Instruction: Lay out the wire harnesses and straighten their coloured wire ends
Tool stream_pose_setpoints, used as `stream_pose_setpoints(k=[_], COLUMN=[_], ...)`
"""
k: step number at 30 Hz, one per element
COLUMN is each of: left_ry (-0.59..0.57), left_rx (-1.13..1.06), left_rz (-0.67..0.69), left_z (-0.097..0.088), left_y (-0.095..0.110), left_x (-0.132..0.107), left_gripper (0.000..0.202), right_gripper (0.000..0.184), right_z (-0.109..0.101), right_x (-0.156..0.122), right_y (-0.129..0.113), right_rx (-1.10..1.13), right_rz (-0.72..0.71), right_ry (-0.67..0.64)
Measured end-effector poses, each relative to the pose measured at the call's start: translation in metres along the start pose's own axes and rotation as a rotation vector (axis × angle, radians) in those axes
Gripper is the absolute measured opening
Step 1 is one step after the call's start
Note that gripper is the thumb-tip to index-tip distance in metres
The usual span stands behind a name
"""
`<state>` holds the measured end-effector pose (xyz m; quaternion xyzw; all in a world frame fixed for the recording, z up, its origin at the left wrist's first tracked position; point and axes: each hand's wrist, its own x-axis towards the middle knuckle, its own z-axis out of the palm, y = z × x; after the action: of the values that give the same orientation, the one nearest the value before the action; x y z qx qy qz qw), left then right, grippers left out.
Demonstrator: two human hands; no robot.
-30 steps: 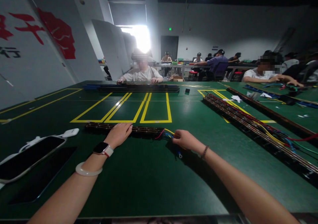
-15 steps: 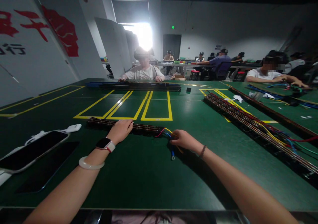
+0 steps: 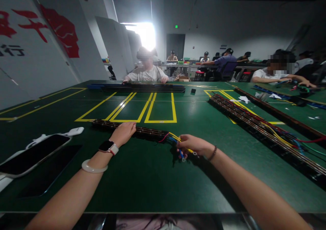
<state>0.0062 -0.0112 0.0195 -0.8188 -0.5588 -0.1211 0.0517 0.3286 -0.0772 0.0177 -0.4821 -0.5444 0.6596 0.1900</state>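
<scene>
A long dark strip (image 3: pixel 149 131) with a row of small parts lies across the green table (image 3: pixel 152 175) in front of me. My left hand (image 3: pixel 123 134) rests on top of it, fingers laid flat over its middle. Coloured wires (image 3: pixel 175 140), red, yellow and blue, come out of the strip's right end. My right hand (image 3: pixel 193 144) is closed on these wires, and their ring ends hang out under my fingers. A watch and a pale bangle are on my left wrist, a bead bracelet on my right.
A phone (image 3: pixel 30 155) lies at the left beside a white cable. Yellow tape rectangles (image 3: pixel 160 111) mark the table beyond the strip. A long bundle of strips and wires (image 3: pixel 265 129) runs along the right. Other people sit at the far edge and at further tables.
My right hand has gathered the wire ends and drawn them slightly right and up off the table. My left hand stays on the strip.
</scene>
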Motion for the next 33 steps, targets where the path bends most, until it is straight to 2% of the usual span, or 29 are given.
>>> stream_pose_setpoints(k=[3,5,7,9,11,12,14,16,18,21,23,24,25,27,30,33], left_ry=[0.017,0.014,0.014,0.074,0.197,0.258,0.283,0.164,-0.079,-0.552,-0.772,-0.840,-0.875,-0.862,-0.758,-0.659], left_rx=[0.034,0.060,0.071,0.053,-0.008,-0.062,-0.223,-0.470,-0.816,-1.361,-1.660,-1.778,-1.876,-2.020,-2.154,-2.240], left_rz=[-0.016,-0.024,-0.035,-0.029,0.019,0.061,0.159,0.216,0.180,-0.038,-0.191,-0.253,-0.307,-0.394,-0.494,-0.537], left_z=[0.004,0.007,0.009,0.005,-0.004,-0.011,-0.022,-0.027,-0.022,-0.005,0.005,0.008,0.010,0.013,0.018,0.025], left_y=[-0.003,-0.006,-0.008,-0.008,0.001,0.009,0.035,0.070,0.106,0.145,0.158,0.162,0.164,0.169,0.178,0.187], left_x=[0.001,0.002,0.002,0.002,-0.001,-0.004,-0.011,-0.020,-0.027,-0.032,-0.030,-0.029,-0.027,-0.022,-0.017,-0.013], left_gripper=[0.048,0.047,0.046,0.044,0.043,0.042,0.039,0.035,0.031,0.031,0.032,0.033,0.032,0.030,0.026,0.022], right_gripper=[0.007,0.008,0.010,0.010,0.010,0.010,0.011,0.013,0.015,0.017,0.019,0.020,0.021,0.023,0.021,0.018], right_z=[-0.007,-0.013,-0.016,-0.015,-0.011,-0.009,-0.004,-0.001,0.002,0.004,0.005,0.006,0.006,0.006,0.006,0.009], right_x=[0.000,0.001,0.003,0.005,0.004,0.003,0.000,-0.003,-0.004,-0.004,-0.004,-0.005,-0.005,-0.006,-0.005,-0.002], right_y=[0.002,0.003,0.005,0.005,0.004,0.002,-0.001,-0.004,-0.005,-0.004,-0.004,-0.004,-0.004,-0.005,-0.004,-0.001], right_rx=[0.320,0.409,0.406,0.317,0.147,0.032,-0.213,-0.426,-0.589,-0.816,-0.967,-1.035,-1.096,-1.203,-1.382,-1.566], right_rz=[0.025,0.030,0.026,0.002,-0.048,-0.078,-0.130,-0.160,-0.184,-0.268,-0.326,-0.345,-0.354,-0.346,-0.358,-0.425], right_ry=[-0.066,-0.008,0.036,0.042,0.087,0.127,0.214,0.284,0.346,0.422,0.466,0.484,0.498,0.508,0.475,0.438])
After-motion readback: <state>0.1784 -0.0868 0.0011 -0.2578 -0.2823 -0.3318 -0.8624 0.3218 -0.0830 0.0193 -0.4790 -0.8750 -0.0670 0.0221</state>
